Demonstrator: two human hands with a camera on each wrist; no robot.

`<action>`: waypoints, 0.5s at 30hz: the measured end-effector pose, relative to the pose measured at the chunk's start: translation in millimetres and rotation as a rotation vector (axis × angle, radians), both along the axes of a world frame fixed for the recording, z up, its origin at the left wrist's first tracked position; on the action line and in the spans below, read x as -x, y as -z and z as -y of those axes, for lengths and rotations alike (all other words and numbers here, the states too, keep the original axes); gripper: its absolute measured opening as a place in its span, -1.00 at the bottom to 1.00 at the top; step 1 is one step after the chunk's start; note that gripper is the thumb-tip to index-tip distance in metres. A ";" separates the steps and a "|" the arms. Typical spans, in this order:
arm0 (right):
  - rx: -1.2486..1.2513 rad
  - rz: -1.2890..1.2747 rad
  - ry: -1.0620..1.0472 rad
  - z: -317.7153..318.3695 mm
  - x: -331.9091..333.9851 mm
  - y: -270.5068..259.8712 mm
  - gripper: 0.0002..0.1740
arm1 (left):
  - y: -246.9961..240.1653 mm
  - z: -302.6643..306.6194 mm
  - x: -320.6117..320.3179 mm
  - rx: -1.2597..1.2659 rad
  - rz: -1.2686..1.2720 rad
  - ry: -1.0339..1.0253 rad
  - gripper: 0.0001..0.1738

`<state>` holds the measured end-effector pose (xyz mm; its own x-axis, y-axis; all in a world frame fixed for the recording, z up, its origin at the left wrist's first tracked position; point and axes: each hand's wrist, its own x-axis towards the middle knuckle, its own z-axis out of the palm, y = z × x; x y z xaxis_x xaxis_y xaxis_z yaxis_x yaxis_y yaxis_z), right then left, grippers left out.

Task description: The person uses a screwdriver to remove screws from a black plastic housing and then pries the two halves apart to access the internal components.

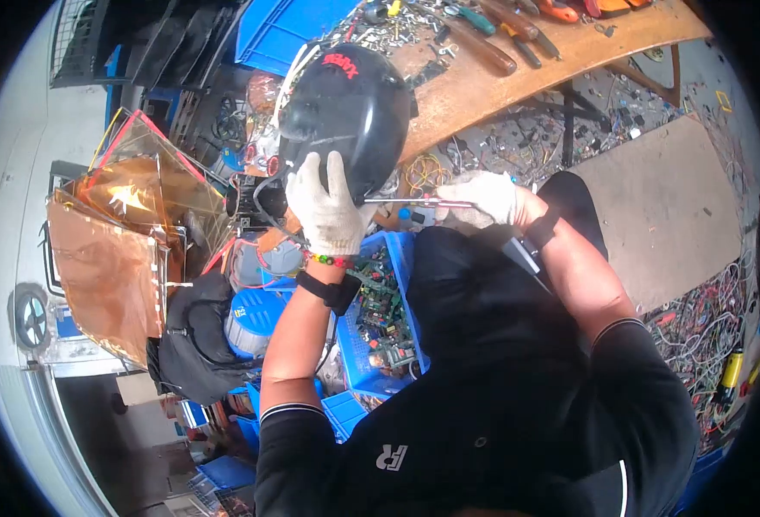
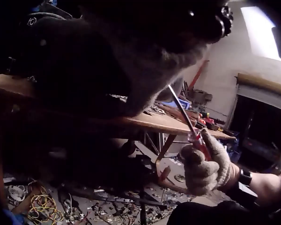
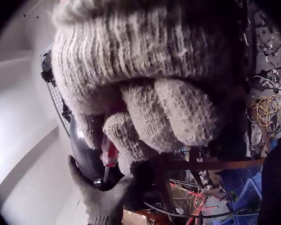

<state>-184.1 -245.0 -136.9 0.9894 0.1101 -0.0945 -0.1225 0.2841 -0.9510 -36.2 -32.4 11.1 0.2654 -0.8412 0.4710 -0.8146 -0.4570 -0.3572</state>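
Note:
My left gloved hand (image 1: 324,207) lies with its fingers extended against the lower end of a glossy black rounded shell (image 1: 345,108) with red lettering. In the right wrist view, that hand's thumb and fingers spread apart beside the screwdriver's tip. My right gloved hand (image 1: 487,200) grips a screwdriver (image 2: 180,107) with a red and clear handle. Its long metal shaft (image 1: 397,201) points at the shell's lower end near the left palm. The right fingers (image 3: 178,112) curl round the handle, hiding most of it. Deep shadow hides the tip's contact in the left wrist view.
A wooden table (image 1: 457,95) holds loose screws, screwdrivers and pliers. Below the hands, a blue crate (image 1: 406,284) contains circuit boards. Amber plastic sheets (image 1: 104,267) stand at left. Cable piles and scraps cover the floor beside a flat board (image 1: 664,207).

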 end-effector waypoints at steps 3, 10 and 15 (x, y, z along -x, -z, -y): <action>-0.056 0.149 -0.003 -11.6 -6.1 -6.1 -0.71 | 8.2 -10.1 -9.1 0.049 -0.015 0.036 0.19; -0.072 0.127 0.193 -47.0 -8.8 -15.9 -0.78 | -19.6 -3.6 -15.1 -0.010 -0.064 0.124 0.18; 0.018 0.283 0.513 -18.3 20.8 -131.3 -0.80 | -81.5 19.9 -7.5 0.169 -0.131 0.217 0.05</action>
